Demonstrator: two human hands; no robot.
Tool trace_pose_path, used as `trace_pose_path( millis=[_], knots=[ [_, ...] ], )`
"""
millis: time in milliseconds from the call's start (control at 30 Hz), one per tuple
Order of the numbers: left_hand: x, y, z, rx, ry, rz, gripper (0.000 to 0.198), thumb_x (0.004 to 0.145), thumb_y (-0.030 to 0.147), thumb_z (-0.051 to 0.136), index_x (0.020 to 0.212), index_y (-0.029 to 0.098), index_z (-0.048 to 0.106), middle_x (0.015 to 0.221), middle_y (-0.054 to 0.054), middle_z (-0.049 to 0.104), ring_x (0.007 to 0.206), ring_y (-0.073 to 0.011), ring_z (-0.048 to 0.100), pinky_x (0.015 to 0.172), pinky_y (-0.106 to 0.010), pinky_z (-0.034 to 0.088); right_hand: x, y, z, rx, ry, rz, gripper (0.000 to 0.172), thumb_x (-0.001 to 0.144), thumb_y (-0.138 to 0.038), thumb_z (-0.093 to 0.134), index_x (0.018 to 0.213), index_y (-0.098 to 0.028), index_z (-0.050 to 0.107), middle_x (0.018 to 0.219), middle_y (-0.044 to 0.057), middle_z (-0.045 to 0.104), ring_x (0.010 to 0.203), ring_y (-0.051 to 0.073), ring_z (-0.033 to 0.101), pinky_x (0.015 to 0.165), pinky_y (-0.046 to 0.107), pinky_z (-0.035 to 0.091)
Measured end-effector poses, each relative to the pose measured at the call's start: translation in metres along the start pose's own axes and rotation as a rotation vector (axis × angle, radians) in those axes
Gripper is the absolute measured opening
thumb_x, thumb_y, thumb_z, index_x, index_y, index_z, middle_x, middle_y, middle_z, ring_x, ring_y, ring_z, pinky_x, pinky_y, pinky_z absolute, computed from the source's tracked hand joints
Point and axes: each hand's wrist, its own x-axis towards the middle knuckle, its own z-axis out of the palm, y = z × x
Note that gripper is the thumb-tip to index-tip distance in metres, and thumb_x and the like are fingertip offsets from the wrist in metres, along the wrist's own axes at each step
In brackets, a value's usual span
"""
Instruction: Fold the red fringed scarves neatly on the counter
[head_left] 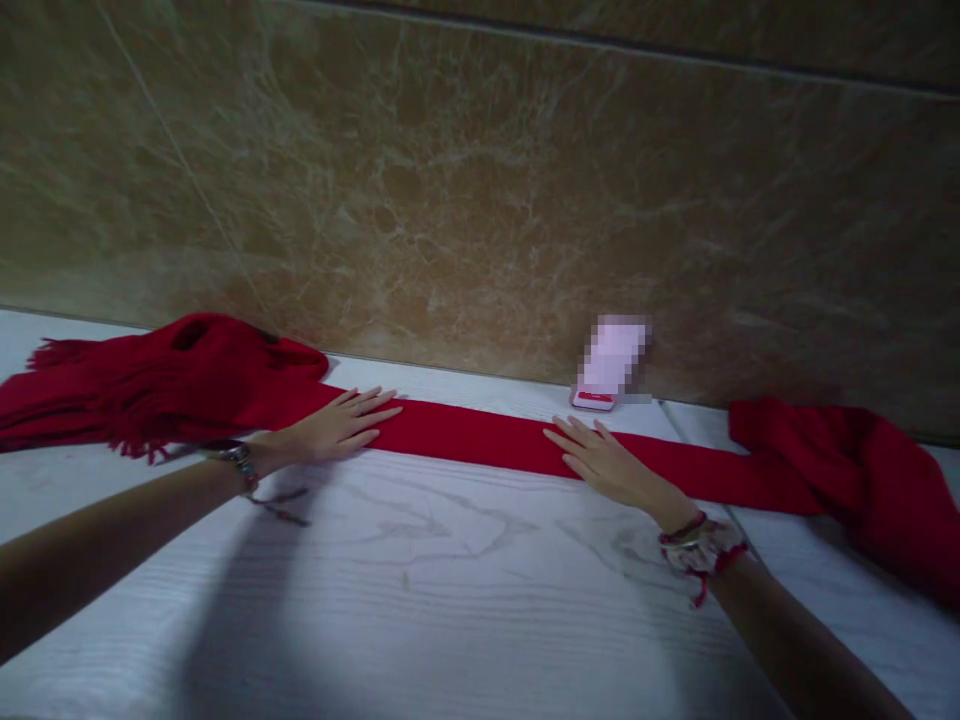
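Head view of a red scarf (472, 433) laid crosswise over a white wood-grain surface (450, 600), near the foot of a brown marbled wall (480, 200). Middle stretch drawn out as a flat, narrow strip, slanting slightly downward from left to right. At the left, a loose bunch (225, 375) of the same red fabric, raised in folds, with fringe (139, 432) spread across the front and along the far left. At the right, a second rumpled heap (862, 480), extending to the edge of view.

Left hand (337, 428): palm down on the strip beside the left bunch, fingers extended toward the middle, grasping nothing. Right hand (606, 463): likewise palm down, farther along the strip, fingers lightly spread and pointing up and leftward; no grip on the fabric. Between the two, a bare length of smooth red cloth.

On the left wrist, a dark beaded bracelet (241, 465) with trailing cords; on the right, a pale band (703, 548) with red edging and a hanging red tie. Just beyond the right hand, close to the wall, a pink rectangular object (613, 355), mostly obscured by pixelation. Below the left forearm, a broad soft shadow (247, 600).
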Motion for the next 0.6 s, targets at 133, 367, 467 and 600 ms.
trace_pose_path(
  millis=[133,367,467,600],
  knots=[
    [0.015,0.008,-0.011,-0.004,-0.042,0.011,0.051,0.092,0.044,0.015,0.136,0.022,0.027,0.145,-0.005,0.018,0.132,-0.0253,0.012,0.105,-0.047,0.009,-0.036,0.035,0.008,-0.088,0.026,0.127,0.045,0.092,-0.031,0.017,0.134,-0.025,0.031,0.138,0.009,0.036,0.126,0.027,0.032,0.096,0.055,0.030],
    [0.107,0.126,-0.020,-0.009,0.029,0.269,0.056,0.091,0.043,0.020,0.139,0.014,0.013,0.145,-0.009,0.015,0.133,-0.0194,0.011,0.107,-0.038,0.010,0.001,-0.015,-0.009,-0.009,0.062,0.101,0.046,0.092,-0.035,0.019,0.136,-0.022,0.026,0.142,0.009,0.029,0.129,0.024,0.026,0.101,0.052,0.025],
    [0.119,0.143,-0.013,-0.003,0.003,0.298,0.053,0.090,0.043,0.024,0.138,0.020,0.021,0.145,-0.007,0.017,0.132,-0.0237,0.013,0.105,-0.042,0.013,-0.002,-0.017,-0.008,0.003,0.041,0.083,0.046,0.092,-0.035,0.021,0.136,-0.024,0.026,0.142,0.006,0.029,0.129,0.024,0.025,0.102,0.051,0.025],
    [0.111,0.126,-0.003,-0.015,0.021,0.305,0.049,0.090,0.045,0.023,0.136,0.027,0.025,0.145,-0.005,0.018,0.132,-0.0251,0.015,0.104,-0.044,0.015,-0.060,0.038,0.005,-0.072,0.032,0.278,0.044,0.091,-0.027,0.023,0.134,-0.020,0.033,0.139,0.009,0.035,0.127,0.026,0.030,0.098,0.052,0.031]
  ],
)
